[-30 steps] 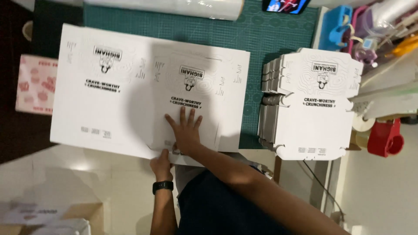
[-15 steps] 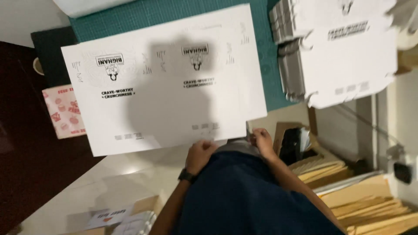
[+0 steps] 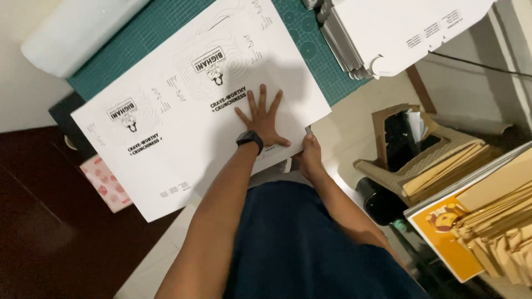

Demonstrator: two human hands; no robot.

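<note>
Left hand (image 3: 262, 119) flat, fingers spread on white printed sheet (image 3: 183, 119); right hand (image 3: 310, 155) pinches sheet edge at 5 o'clock. Keep palm pressure even while folding.

Flat white box blank (image 3: 183, 122) with black printed logos, lying across green mat. Stack of folded white boxes (image 3: 388, 27) at upper right. Pink patterned package (image 3: 108, 185) at lower left.

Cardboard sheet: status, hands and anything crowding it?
Left hand flat, fingers spread, on the white printed cardboard sheet. Right hand grips its near edge. Sheet flat on green cutting mat. Stack of folded boxes beside it, apart.
</note>
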